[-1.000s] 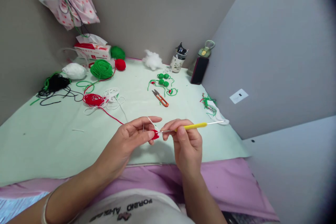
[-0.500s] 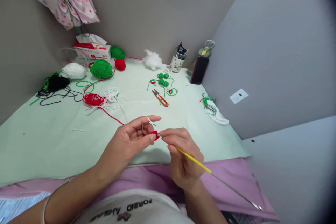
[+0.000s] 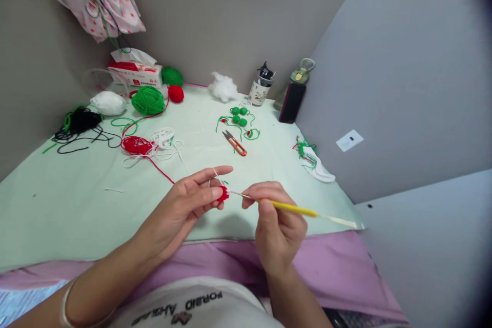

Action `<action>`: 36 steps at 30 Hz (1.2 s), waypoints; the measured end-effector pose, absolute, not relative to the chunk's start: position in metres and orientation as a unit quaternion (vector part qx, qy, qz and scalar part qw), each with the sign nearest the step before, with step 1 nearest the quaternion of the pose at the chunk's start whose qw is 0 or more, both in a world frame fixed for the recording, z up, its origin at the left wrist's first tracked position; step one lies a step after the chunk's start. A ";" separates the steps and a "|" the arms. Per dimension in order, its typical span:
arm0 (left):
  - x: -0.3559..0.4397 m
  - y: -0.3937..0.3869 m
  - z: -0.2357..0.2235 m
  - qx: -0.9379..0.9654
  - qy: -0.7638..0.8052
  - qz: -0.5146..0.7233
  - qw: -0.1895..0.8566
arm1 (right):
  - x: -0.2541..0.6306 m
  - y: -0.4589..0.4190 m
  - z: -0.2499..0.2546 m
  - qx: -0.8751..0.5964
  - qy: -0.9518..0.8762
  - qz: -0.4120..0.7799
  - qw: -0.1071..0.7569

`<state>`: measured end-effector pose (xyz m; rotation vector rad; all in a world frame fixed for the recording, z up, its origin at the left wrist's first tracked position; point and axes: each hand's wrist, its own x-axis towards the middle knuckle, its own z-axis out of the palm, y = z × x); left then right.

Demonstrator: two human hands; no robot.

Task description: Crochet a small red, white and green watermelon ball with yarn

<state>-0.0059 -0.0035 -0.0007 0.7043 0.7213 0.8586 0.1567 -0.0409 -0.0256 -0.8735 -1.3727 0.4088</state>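
Note:
Between thumb and fingers, my left hand [image 3: 194,195] pinches a small red crochet piece [image 3: 222,193] with some white at its right edge. White yarn runs over the raised index finger of that hand. My right hand [image 3: 279,220] grips a crochet hook [image 3: 294,208] with a yellow handle, held nearly level. The hook's thin metal tip reaches the white edge of the piece; whether it is inside a stitch is too small to tell. A red yarn bundle [image 3: 136,146] and a white yarn bundle [image 3: 164,138] lie beyond my left hand, their strands leading toward it.
Orange thread snips [image 3: 235,143] lie beyond my hands, near small green crocheted balls [image 3: 239,120]. Farther back are white stuffing [image 3: 223,87], a pen cup [image 3: 260,89], a phone [image 3: 292,103] and a green yarn ball [image 3: 148,101]. A grey partition [image 3: 403,87] rises on the right.
My right hand has moved slightly right, and the hook has swung from a steep slant to nearly level, its metal shaft now showing. The red piece has shifted a little left.

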 end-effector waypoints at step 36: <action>-0.006 -0.008 -0.005 0.428 0.355 0.410 0.723 | 0.163 -0.031 -0.027 -0.328 -0.493 0.429 0.682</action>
